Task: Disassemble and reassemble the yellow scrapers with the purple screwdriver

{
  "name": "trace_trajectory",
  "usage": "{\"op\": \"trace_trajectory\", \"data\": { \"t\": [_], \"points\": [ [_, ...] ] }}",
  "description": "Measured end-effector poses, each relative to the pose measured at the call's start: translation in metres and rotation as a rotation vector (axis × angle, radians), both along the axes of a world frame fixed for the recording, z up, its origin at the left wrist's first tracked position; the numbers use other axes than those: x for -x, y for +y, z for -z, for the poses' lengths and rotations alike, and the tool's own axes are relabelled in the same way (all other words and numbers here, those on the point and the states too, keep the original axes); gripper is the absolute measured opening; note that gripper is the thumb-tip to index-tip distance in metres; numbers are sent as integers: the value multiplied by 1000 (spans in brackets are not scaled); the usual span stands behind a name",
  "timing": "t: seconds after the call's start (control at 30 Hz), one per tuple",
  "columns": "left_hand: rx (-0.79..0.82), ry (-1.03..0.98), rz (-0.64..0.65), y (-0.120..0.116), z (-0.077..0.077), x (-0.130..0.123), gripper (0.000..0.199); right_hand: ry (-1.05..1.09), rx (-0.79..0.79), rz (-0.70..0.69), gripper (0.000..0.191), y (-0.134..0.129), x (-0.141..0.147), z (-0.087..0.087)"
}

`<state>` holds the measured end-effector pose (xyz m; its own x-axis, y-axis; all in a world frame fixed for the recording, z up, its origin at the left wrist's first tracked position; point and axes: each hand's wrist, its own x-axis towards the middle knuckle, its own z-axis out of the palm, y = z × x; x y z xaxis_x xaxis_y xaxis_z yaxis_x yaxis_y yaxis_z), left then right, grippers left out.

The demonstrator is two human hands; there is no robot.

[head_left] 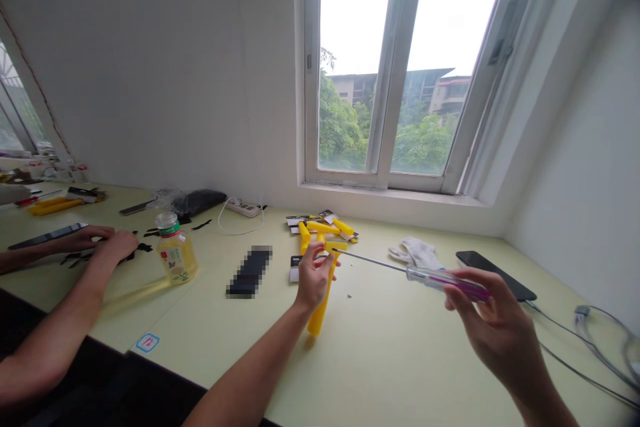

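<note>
Right hand [483, 320] grips screwdriver [425, 278] — left hand [313, 277], yellow plastic [320, 303].

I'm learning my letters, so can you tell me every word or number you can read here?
Bottle label: printed, but too small to read.
Blue-edged sticker: red marks, too blurred to read.
Black-and-white cards at the back: print too small to read.
Dark pixelated block: blurred, unreadable.
Screwdriver in the right hand: no writing shows.
Yellow plastic piece in the left hand: no writing shows.
</note>
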<state>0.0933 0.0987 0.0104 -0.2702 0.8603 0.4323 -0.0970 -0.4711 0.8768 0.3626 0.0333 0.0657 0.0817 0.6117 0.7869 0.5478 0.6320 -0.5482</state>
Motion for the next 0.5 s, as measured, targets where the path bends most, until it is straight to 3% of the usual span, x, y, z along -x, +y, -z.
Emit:
{"op": "trace_trajectory", "data": {
  "t": [0.3,0.5],
  "points": [
    [-32,32,-36,-1,0,0,31,10,209,50,29,-2,1,-5],
    [2,7,-63,1,-4,4,34,-508,-99,-85,20,16,-8,7]
  ]
}}
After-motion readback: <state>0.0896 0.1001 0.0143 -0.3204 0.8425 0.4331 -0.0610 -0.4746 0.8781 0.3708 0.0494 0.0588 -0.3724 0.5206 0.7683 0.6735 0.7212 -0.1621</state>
